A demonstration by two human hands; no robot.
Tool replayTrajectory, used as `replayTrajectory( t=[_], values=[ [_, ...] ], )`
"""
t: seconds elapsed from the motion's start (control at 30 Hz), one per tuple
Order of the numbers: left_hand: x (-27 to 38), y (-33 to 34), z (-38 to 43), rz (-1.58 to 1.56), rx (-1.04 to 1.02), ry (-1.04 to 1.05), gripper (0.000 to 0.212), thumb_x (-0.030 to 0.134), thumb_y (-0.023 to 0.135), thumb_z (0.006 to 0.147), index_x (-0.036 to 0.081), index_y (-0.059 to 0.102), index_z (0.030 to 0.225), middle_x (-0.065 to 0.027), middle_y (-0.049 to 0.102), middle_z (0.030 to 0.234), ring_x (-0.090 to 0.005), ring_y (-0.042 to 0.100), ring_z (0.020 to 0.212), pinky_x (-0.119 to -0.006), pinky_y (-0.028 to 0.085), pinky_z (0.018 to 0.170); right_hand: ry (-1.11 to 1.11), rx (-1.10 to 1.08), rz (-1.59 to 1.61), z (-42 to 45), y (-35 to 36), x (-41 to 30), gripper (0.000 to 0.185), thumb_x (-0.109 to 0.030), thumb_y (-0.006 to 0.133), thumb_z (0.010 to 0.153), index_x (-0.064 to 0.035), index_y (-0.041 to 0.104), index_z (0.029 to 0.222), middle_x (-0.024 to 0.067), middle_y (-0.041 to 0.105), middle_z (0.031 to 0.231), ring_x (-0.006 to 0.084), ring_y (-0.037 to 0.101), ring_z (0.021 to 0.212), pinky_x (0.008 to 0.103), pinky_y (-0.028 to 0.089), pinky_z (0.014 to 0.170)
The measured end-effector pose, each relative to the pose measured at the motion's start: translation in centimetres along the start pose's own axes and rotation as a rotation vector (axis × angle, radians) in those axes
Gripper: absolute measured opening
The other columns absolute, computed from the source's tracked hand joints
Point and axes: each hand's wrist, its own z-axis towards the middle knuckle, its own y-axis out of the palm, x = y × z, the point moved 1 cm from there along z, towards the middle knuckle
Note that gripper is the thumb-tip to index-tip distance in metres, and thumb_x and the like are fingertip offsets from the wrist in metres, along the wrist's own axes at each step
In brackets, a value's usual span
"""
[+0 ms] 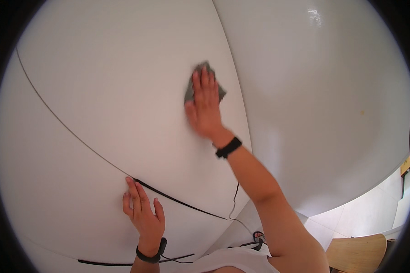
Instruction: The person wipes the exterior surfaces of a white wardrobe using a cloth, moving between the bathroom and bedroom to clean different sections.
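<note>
My right hand [205, 105] lies flat on a dark grey-green cloth [222, 92] and presses it against a large white panel surface [123, 85]. The hand and cloth look slightly blurred. Lower left, my left hand [145, 211] rests on the same white surface with its fingers apart and nothing held. Its fingertips reach a thin seam, at the upper end of a black strip [181, 199] that runs down to the right. Each wrist wears a black band.
At right stands another glossy white panel [311, 102], meeting the first along a curved edge. A second black strip [104, 263] is at the bottom left. A thin cable [233, 204] hangs near the corner. A wooden chair [358, 252] stands on the tiled floor [355, 211] at lower right.
</note>
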Motion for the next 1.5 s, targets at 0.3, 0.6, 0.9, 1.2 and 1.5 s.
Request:
replayTrajectory(
  t=[0.3, 0.6, 0.9, 1.2, 1.5],
  values=[
    [0.5, -0.8, -0.1, 0.023, -0.075, -0.015, 0.067, 0.015, 0.056, 0.091, -0.009, 0.032, 0.148, -0.0241, 0.025, 0.161, -0.0412, 0.034, 0.135, -0.048, 0.026, 0.114, 0.53, 0.055, 0.136, -15.0, 0.6, 11.1, 0.065, -0.025, 0.037, 0.105, 0.0091, 0.011, 0.154, 0.0253, 0.007, 0.163, 0.0409, 0.006, 0.151, 0.0497, 0.006, 0.122],
    [-0.2, -0.7, -0.6, -0.045, -0.055, -0.032, 0.071, 0.015, 0.063, 0.086, -0.013, 0.035, 0.145, -0.0233, 0.024, 0.161, -0.0426, 0.038, 0.127, -0.048, 0.032, 0.111, 0.208, 0.044, 0.014, 0.1, -0.3, 9.0, 0.068, -0.023, 0.036, 0.104, 0.0099, 0.005, 0.154, 0.0269, 0.002, 0.163, 0.0422, 0.004, 0.151, 0.0534, 0.001, 0.121],
    [-1.4, -0.4, -1.4, -0.057, -0.038, -0.057, 0.071, 0.015, 0.067, 0.081, -0.015, 0.041, 0.141, -0.0232, 0.025, 0.16, -0.0412, 0.039, 0.124, -0.048, 0.033, 0.111, -0.281, -0.316, -0.073, 1.4, 1.9, -10.3, 0.071, -0.023, 0.057, 0.089, 0.0028, 0.032, 0.151, 0.0255, 0.026, 0.158, 0.0465, 0.026, 0.143, 0.0567, 0.013, 0.12],
    [-1.6, 0.7, -1.1, -0.063, 0.001, -0.01, 0.072, 0.018, 0.072, 0.076, -0.013, 0.047, 0.136, -0.0228, 0.028, 0.158, -0.038, 0.04, 0.122, -0.047, 0.034, 0.112, 0.183, 0.059, -0.018, -1.2, 1.6, 3.6, 0.068, -0.017, 0.04, 0.099, 0.0104, 0.01, 0.154, 0.0311, 0.008, 0.161, 0.0468, 0.007, 0.149, 0.0534, 0.003, 0.121],
    [-2.8, 0.0, -2.1, -0.015, -0.042, -0.06, 0.073, 0.024, 0.072, 0.077, -0.012, 0.048, 0.136, -0.021, 0.024, 0.16, -0.0377, 0.039, 0.122, -0.046, 0.034, 0.111, -0.417, -0.31, -0.129, 8.3, 3.1, -15.0, 0.076, -0.021, 0.053, 0.092, 0.0077, 0.019, 0.154, 0.0241, 0.014, 0.163, 0.0471, 0.015, 0.148, 0.0569, 0.009, 0.121]
  ],
)
